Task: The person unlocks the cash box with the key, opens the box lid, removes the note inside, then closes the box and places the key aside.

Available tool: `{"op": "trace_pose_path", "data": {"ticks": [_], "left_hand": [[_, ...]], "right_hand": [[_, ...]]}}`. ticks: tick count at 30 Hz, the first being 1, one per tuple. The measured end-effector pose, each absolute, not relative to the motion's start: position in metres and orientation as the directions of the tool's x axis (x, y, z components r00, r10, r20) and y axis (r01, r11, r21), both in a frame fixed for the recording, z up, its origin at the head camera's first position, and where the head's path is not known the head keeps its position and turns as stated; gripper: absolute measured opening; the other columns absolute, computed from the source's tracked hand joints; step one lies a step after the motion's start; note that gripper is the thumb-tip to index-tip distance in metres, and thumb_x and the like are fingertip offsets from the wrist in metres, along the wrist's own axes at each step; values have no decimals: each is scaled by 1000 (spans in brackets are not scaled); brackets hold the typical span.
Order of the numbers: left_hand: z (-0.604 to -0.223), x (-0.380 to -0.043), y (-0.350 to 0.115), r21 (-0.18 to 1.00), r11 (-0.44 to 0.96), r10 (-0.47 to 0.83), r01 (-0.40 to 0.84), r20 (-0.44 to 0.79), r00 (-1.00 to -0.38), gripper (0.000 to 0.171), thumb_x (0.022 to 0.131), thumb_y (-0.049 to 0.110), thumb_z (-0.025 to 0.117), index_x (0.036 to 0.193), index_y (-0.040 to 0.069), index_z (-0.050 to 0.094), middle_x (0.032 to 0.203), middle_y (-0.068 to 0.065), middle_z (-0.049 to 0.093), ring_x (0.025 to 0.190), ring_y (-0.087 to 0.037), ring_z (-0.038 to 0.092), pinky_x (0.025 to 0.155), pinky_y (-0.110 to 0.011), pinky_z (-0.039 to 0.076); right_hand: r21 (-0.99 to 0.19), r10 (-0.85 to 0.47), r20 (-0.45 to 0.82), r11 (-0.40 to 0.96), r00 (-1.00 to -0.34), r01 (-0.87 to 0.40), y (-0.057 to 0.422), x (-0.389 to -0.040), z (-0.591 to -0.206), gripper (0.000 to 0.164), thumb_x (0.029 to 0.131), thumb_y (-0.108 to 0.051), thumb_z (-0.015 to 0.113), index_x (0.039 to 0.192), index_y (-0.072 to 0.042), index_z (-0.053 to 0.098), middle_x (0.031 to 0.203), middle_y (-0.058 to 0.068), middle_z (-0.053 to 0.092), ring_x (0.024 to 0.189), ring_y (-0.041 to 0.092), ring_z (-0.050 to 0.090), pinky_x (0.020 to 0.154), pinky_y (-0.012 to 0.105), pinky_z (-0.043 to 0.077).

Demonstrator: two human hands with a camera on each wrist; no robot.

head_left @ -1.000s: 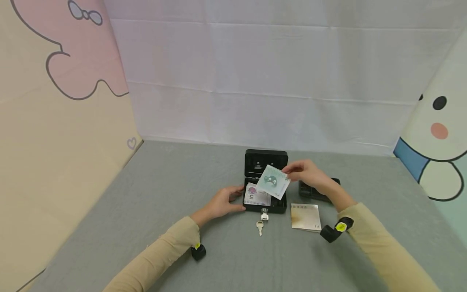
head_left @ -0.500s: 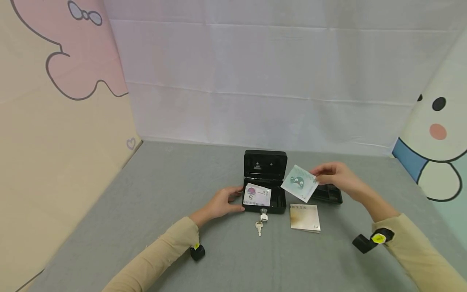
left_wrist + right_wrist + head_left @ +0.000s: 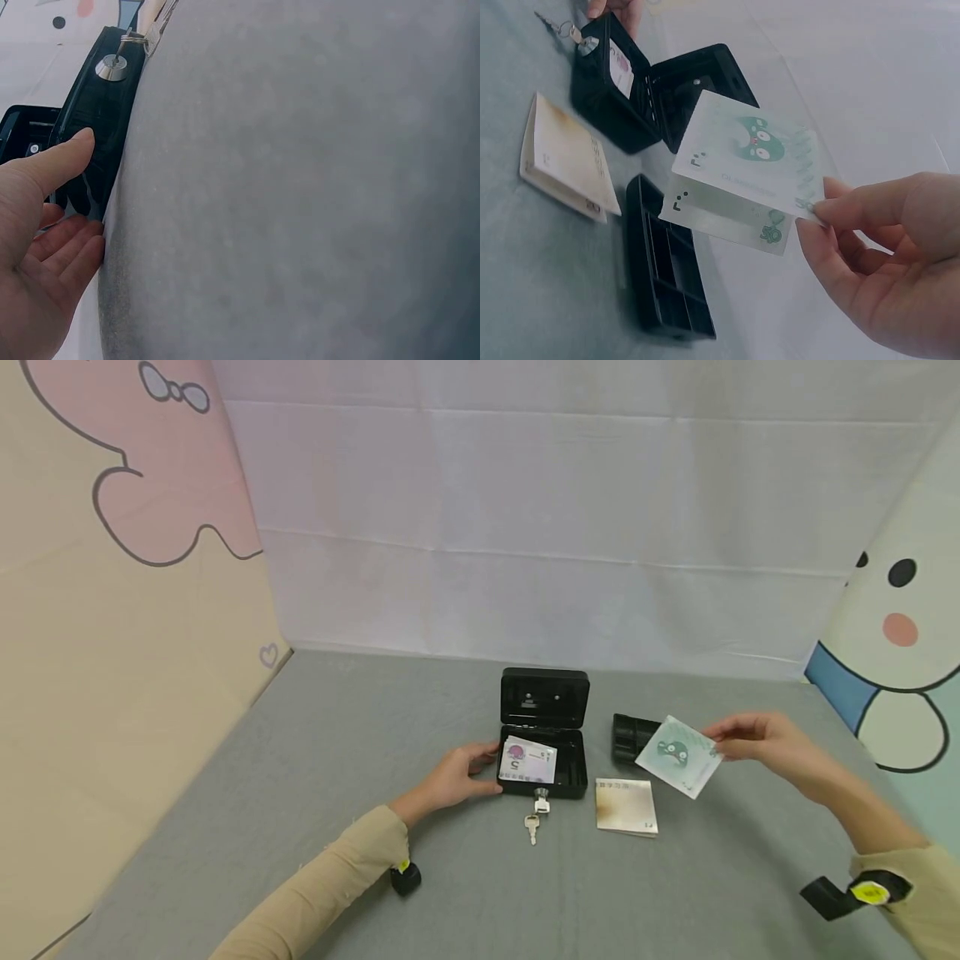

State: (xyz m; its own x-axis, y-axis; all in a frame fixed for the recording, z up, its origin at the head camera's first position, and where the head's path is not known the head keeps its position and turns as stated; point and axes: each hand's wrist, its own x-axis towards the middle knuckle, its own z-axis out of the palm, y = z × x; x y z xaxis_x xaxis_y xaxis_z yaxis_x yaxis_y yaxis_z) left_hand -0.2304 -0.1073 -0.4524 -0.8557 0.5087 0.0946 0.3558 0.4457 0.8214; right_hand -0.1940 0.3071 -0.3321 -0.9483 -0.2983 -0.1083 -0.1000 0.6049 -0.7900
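Observation:
A black cash box (image 3: pixel 543 762) stands with its lid raised on the grey table. Inside it lie purple play banknotes (image 3: pixel 528 761) marked 5. My left hand (image 3: pixel 453 777) holds the box's left end, thumb on the front and fingers along the side, as the left wrist view (image 3: pixel 45 232) shows. Out to the right, my right hand (image 3: pixel 772 750) pinches the edge of a folded green play banknote (image 3: pixel 678 757), held above the table. In the right wrist view, this banknote (image 3: pixel 739 154) opens slightly at its fold.
A black compartment tray (image 3: pixel 633 739) lies right of the box, partly hidden by the green banknote in the head view. In front of it is a folded yellowish banknote (image 3: pixel 626 807). Keys (image 3: pixel 532 827) hang from the box's front lock (image 3: pixel 542 795). A white cloth (image 3: pixel 480 527) backs the table.
My right hand has carried the green banknote from over the cash box to the right, past the tray. My left hand has stayed at the box.

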Motion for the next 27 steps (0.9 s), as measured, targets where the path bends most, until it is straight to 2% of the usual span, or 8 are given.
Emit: {"op": "trace_pose_path", "data": {"ticks": [7,14,20,27], "left_hand": [[-451,-230,-107,820,457,509,346,77,-857,66,74,13,76,129,-7,45,129,-19,49,113,-28,52,93,-37,46],[-450,-231,-107,814,463,509,350,79,-857,66,74,12,76,129,-7,45,129,-19,49,112,-28,52,93,-37,46],[-450,-231,-107,808,472,518,353,70,-852,66,74,13,75,129,-7,44,131,-18,48,114,-28,51,93,-36,46],[-450,-230,-107,817,459,514,350,77,-854,66,73,11,76,129,-7,45,130,-19,49,113,-28,52,94,-36,46]], "right_hand": [[-766,-287,-154,639,-946,-69,335,-186,-334,33,92,-11,53,115,12,53,96,-12,62,81,7,58,68,22,51],[-695,-285,-272,719,-919,-18,359,-185,-336,34,92,-11,51,117,12,52,108,13,60,81,8,56,71,28,52],[-676,-287,-370,736,-884,44,380,-185,-340,38,90,-11,54,116,15,50,106,15,60,80,11,57,72,33,52],[-697,-326,-439,711,-837,89,384,-190,-352,37,88,-11,56,114,15,52,107,15,61,83,6,57,74,33,53]]}}
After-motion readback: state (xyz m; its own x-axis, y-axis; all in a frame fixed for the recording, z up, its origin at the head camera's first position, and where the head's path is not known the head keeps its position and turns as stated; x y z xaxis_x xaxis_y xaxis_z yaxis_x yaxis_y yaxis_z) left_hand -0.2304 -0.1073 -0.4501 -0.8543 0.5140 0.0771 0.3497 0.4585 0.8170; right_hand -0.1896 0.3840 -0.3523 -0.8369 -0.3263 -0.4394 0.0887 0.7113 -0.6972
